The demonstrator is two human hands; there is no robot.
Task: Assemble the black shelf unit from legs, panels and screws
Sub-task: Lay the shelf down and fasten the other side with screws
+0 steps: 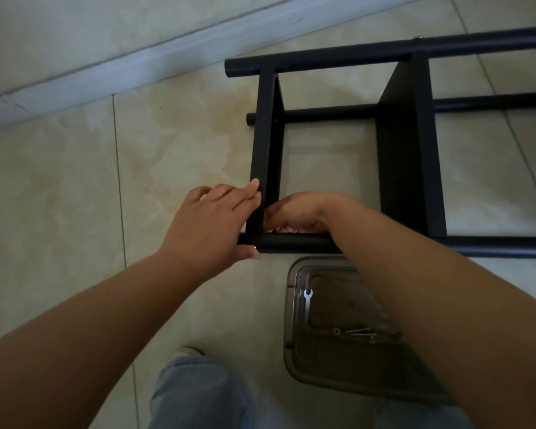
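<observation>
The black shelf unit lies on its side on the tiled floor. Its near tube leg (294, 244) runs left to right, and a thin end panel (265, 144) stands upright on it. My left hand (212, 224) grips the joint where that panel meets the leg, fingers on the panel's left face and thumb under the leg's end. My right hand (297, 213) reaches behind the leg on the panel's right side with its fingers curled at the joint; what they hold is hidden. A wider second panel (409, 150) stands to the right.
A translucent brown tray (300, 357) sits on the floor below the leg, holding a small silver wrench (307, 303), a nut and a few screws (361, 332). My knee in blue jeans (198, 394) is at the bottom. A grey skirting board (106, 66) runs along the wall at top left.
</observation>
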